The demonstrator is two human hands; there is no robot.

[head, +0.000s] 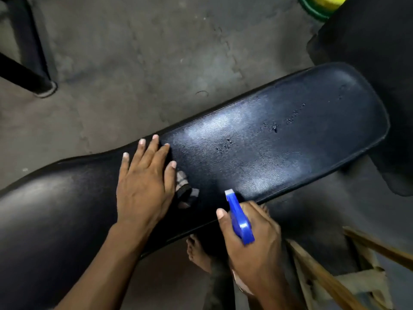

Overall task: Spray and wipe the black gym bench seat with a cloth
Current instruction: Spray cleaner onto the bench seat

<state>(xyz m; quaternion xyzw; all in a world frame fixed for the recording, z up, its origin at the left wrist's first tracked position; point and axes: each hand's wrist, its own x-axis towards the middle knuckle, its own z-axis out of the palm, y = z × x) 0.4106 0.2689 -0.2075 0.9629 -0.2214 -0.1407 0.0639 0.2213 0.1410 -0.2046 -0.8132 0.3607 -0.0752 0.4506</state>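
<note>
The black gym bench seat (279, 135) runs from lower left to upper right, with wet droplets along its middle. My left hand (145, 182) lies flat on the seat, fingers spread, pressing a dark patterned cloth (186, 191) that peeks out beside the thumb. My right hand (252, 240) grips a blue spray bottle head (239, 217) at the seat's near edge, its grey nozzle pointing up over the seat. The bottle's body is hidden under the hand.
Grey concrete floor lies beyond the bench. A black metal frame leg (33, 72) stands at upper left. A dark padded piece (368, 41) and a green-yellow object (319, 5) sit at upper right. Wooden slats (335, 276) are at lower right. My bare foot (199, 253) shows under the bench.
</note>
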